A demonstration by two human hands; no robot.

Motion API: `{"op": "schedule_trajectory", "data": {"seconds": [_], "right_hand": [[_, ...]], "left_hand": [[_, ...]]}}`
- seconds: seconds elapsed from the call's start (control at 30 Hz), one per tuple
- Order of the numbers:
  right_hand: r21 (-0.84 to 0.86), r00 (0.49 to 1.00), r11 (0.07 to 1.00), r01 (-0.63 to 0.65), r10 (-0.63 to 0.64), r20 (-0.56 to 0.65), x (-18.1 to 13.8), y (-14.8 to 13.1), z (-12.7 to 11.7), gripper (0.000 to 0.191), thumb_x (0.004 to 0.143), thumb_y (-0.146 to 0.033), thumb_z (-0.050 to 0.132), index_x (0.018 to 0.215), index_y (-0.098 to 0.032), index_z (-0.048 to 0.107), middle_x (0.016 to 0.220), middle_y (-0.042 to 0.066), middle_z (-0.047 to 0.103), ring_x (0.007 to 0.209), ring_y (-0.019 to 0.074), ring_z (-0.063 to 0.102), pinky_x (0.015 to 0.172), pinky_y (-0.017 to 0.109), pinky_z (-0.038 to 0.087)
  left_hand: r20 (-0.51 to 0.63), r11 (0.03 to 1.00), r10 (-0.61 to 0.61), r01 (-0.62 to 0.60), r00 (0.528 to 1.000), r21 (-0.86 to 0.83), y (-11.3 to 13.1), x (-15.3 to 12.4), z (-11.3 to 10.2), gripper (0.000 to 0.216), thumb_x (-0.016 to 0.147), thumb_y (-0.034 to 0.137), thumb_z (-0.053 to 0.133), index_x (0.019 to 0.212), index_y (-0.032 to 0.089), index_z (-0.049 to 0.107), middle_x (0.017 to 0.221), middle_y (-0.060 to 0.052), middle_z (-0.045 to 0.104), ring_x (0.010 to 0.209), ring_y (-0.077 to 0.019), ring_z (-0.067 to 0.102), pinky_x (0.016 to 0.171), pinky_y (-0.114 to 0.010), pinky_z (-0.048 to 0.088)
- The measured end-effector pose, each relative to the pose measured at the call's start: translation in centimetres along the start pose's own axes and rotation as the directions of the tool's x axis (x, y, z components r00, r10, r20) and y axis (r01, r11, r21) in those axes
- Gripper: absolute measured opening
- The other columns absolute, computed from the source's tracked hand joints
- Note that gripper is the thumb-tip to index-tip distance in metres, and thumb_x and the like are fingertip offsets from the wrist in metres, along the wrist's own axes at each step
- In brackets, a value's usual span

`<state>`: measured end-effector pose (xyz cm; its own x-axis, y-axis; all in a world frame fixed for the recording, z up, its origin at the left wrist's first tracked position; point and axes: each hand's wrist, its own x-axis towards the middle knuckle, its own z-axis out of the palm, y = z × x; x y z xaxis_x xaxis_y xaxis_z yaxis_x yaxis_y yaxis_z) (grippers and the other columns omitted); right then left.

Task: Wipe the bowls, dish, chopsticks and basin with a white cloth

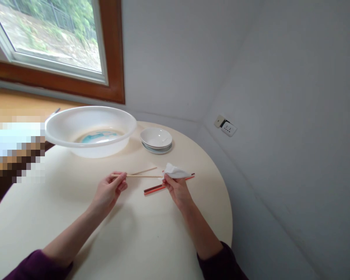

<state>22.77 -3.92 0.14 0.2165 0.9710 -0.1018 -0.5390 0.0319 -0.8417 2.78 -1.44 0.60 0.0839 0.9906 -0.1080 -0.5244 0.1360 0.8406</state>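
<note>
My left hand [112, 190] pinches one end of a light wooden chopstick [142, 176], held level above the table. At its other end my right hand [176, 190] is closed on a white tissue [175, 171], which wraps around the chopstick tip and hides it. Another light chopstick [147, 170] lies beyond the held one, partly behind my left fingers. Under my right hand, dark brown and orange-red chopsticks [154, 189] rest side by side on the table, their middles covered by the hand and tissue.
A large translucent white basin [90, 149] with something blue at its bottom stands at the back left of the round cream table [105, 245]. Stacked white dishes [156, 138] sit to its right. A wall with a socket [229, 128] borders the table's right side; a window is behind.
</note>
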Motion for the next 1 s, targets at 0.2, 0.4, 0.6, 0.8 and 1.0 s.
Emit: {"op": "schedule_trajectory", "data": {"seconds": [0.2, 0.4, 0.6, 0.8, 1.0], "right_hand": [[-0.240, 0.995, 0.970, 0.048, -0.026, 0.097, -0.3, 0.9, -0.2, 0.029, 0.054, -0.033, 0.079, 0.070, -0.015, 0.064, 0.064, -0.001, 0.062, 0.056, 0.0097, 0.057, 0.058, 0.024, 0.053], [-0.306, 0.983, 0.952, 0.017, 0.040, 0.179, -0.9, 2.2, 0.2, 0.037, 0.056, -0.038, 0.078, 0.079, -0.014, 0.061, 0.071, 0.002, 0.063, 0.062, 0.0174, 0.065, 0.061, 0.035, 0.057], [-0.371, 0.971, 0.928, -0.042, 0.125, 0.204, -1.6, 2.6, 1.0, 0.038, 0.051, -0.040, 0.079, 0.073, -0.014, 0.062, 0.066, 0.001, 0.062, 0.057, 0.0146, 0.063, 0.059, 0.033, 0.057], [-0.435, 0.941, 0.897, -0.077, 0.209, 0.265, -2.7, 1.7, 2.2, 0.032, 0.046, -0.031, 0.081, 0.065, -0.015, 0.062, 0.062, -0.002, 0.061, 0.056, 0.0129, 0.060, 0.055, 0.029, 0.055], [-0.515, 0.917, 0.850, -0.109, 0.286, 0.278, -2.9, 1.2, 2.3, 0.030, 0.051, -0.037, 0.076, 0.062, -0.014, 0.062, 0.056, -0.001, 0.061, 0.051, 0.0118, 0.057, 0.052, 0.027, 0.052]], "left_hand": [[-0.095, 0.992, 0.067, -0.076, 0.993, -0.100, 1.1, 1.0, -0.8, 0.027, 0.052, 0.027, 0.081, 0.062, 0.010, 0.062, 0.052, 0.004, 0.048, 0.050, -0.0034, 0.042, 0.047, -0.014, 0.036], [-0.061, 0.995, 0.072, -0.076, 0.996, -0.066, 1.0, 1.2, -1.0, 0.031, 0.049, 0.030, 0.081, 0.069, 0.010, 0.067, 0.052, 0.003, 0.051, 0.051, -0.0045, 0.046, 0.052, -0.016, 0.041], [0.127, 0.972, -0.067, 0.036, 0.990, 0.234, -0.8, 0.4, -0.6, 0.036, 0.056, 0.040, 0.077, 0.074, 0.010, 0.067, 0.055, -0.001, 0.058, 0.055, -0.0094, 0.053, 0.058, -0.022, 0.044], [0.202, 0.944, -0.098, 0.027, 0.975, 0.330, -1.2, 0.4, -0.8, 0.038, 0.060, 0.049, 0.070, 0.068, 0.012, 0.062, 0.048, 0.002, 0.053, 0.049, -0.0088, 0.049, 0.053, -0.022, 0.041], [0.202, 0.943, -0.098, 0.027, 0.975, 0.331, -0.9, 0.3, -0.6, 0.043, 0.059, 0.055, 0.067, 0.060, 0.014, 0.053, 0.046, 0.005, 0.047, 0.046, -0.0073, 0.044, 0.049, -0.021, 0.038]]}}
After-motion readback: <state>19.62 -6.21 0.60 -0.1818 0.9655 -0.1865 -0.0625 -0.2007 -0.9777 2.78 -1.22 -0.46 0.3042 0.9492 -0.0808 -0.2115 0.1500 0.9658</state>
